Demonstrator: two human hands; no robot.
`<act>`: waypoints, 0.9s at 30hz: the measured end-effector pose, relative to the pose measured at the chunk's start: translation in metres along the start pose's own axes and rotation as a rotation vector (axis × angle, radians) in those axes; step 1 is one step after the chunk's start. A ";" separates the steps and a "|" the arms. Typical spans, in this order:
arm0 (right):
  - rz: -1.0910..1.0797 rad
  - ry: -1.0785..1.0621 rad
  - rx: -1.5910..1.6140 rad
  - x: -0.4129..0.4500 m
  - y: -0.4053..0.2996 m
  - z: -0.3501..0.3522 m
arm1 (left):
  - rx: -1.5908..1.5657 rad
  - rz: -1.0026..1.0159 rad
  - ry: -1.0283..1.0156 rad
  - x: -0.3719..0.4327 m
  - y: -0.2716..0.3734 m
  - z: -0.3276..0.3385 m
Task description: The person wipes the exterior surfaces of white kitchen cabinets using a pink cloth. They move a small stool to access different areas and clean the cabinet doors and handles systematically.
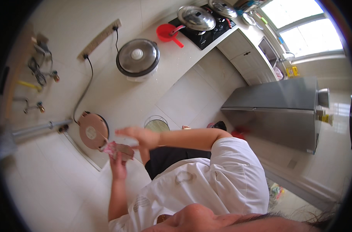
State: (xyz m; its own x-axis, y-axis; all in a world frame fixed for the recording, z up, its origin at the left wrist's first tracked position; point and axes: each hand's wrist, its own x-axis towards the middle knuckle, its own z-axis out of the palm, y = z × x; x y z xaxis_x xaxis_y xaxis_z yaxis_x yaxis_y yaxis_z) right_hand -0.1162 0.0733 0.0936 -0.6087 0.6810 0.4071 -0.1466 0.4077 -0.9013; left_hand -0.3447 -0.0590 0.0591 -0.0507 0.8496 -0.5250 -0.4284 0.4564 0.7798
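Observation:
My left hand [118,168] holds up a small crumpled pink-and-white packet [108,148] with a brownish-grey side [125,151]. What the packet contains cannot be told. My right hand [144,137] is blurred, its fingers spread, just above the packet; I see nothing in it. Beside both hands, on the countertop [129,104], sits a pink round electric griddle [92,130] with a pale round label on its lid. A grey cord [87,87] runs from the griddle to the wall socket strip [102,39].
A lidded rice cooker [139,59], a red plastic ladle [167,33] and a black gas hob [206,37] with lidded pans line the counter. A stool [157,124] stands by its edge. Behind my right arm is a grey refrigerator [274,116]. Pipes [44,127] run along the wall.

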 end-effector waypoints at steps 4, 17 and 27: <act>0.380 0.009 -0.075 -0.085 0.103 -0.067 | 0.129 0.188 0.115 0.022 -0.047 -0.040; 1.296 0.395 -0.162 -0.625 0.352 -0.117 | 0.099 0.310 0.202 0.069 -0.267 0.048; 1.614 0.735 -0.228 -0.831 0.292 -0.159 | 0.184 0.262 0.048 0.090 -0.270 0.126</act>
State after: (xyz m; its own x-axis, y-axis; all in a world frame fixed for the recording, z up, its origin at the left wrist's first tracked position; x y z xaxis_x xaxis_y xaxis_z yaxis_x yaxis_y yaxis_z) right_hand 0.4706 -0.2770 -0.4843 0.4213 0.5294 -0.7364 0.3219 -0.8464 -0.4243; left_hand -0.1197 -0.0727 -0.1552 -0.1817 0.9331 -0.3102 -0.2254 0.2675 0.9368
